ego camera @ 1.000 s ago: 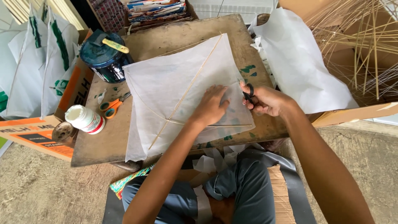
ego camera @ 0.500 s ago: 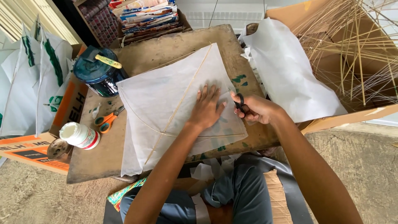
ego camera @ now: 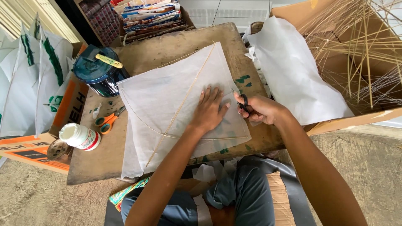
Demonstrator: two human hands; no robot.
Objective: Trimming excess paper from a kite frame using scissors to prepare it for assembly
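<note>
Scissors number two: a black pair (ego camera: 243,101) gripped in the right hand (ego camera: 261,109) at the paper kite's (ego camera: 176,109) right corner, an orange pair (ego camera: 107,122) lying loose. One kite lies on the wooden board (ego camera: 167,46), its spine stick running from lower left to upper right. The left hand (ego camera: 209,111) presses flat on it, fingers spread, gripping nothing.

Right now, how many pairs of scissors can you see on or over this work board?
2. The black-handled scissors are in the right hand at the white paper kite's right edge; the orange-handled scissors lie on the wooden board, left of the kite. Others may be hidden under paper.
</note>
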